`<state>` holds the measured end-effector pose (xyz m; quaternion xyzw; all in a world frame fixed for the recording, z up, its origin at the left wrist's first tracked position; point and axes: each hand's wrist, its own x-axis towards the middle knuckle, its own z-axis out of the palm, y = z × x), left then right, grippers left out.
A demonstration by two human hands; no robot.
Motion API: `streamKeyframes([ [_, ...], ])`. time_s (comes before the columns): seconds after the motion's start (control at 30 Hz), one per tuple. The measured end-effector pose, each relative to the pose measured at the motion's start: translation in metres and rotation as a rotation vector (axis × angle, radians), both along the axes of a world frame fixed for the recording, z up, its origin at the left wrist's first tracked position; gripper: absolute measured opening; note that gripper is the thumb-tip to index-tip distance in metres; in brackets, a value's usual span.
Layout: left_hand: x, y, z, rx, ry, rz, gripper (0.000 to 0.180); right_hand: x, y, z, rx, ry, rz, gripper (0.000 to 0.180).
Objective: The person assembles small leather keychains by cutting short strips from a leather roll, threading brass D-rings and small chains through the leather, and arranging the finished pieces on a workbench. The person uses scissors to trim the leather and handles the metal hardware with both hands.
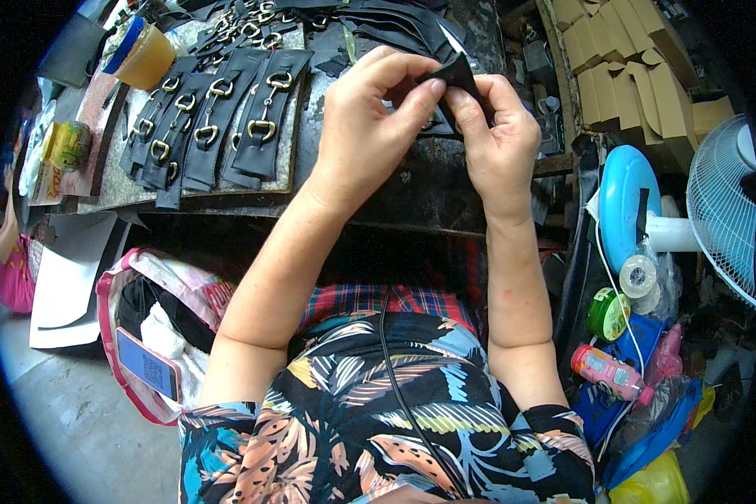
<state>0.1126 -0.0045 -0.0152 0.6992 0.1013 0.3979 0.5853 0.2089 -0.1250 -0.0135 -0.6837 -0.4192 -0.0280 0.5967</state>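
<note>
In front of me, above the dark work table (412, 189), my two hands pinch a small black leather-like piece (457, 72). My left hand (370, 126) grips its left edge between thumb and fingers. The right edge is in my right hand (500, 139), thumb on top. A thin white pointed thing (454, 38) shows just beyond the piece; whether a hand holds it I cannot tell. On a board to the left lie several black straps (252, 155) with gold-coloured bit-shaped buckles (262, 131). More black strips (378, 21) lie along the far side.
A tub of yellowish paste (147, 57) and a small can (67, 144) stand at the left. Cardboard boxes (613, 42) are stacked far right, above a white fan (727, 193) with a blue base (626, 206). A bag (113, 336) with a phone (149, 364) hangs lower left.
</note>
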Motion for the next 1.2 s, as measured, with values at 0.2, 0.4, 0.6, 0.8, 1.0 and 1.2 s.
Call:
streamKeyframes([
  [0.2,-0.023,0.017,0.02,-0.408,0.187,-0.348,0.021,-0.003,-0.009,0.004,0.005,0.075,0.066,0.02],
  [0.4,-0.047,0.021,0.023,-0.654,0.252,-0.476,0.014,-0.01,-0.015,0.008,-0.024,-0.28,0.12,0.02],
  [0.6,-0.051,0.014,0.012,-0.756,0.226,-0.53,0.014,-0.012,-0.018,0.006,-0.007,0.024,0.271,0.015],
  [0.8,-0.052,0.011,0.008,-0.658,0.213,-0.537,0.015,-0.01,-0.02,0.005,-0.018,0.254,0.383,0.014],
  [1.0,-0.053,0.01,0.003,-0.661,0.178,-0.553,0.015,-0.009,-0.019,0.003,-0.016,0.41,0.461,0.017],
  [1.2,-0.055,0.008,0.005,-0.575,0.178,-0.526,0.019,-0.013,-0.018,0.006,-0.015,0.538,0.431,0.018],
])
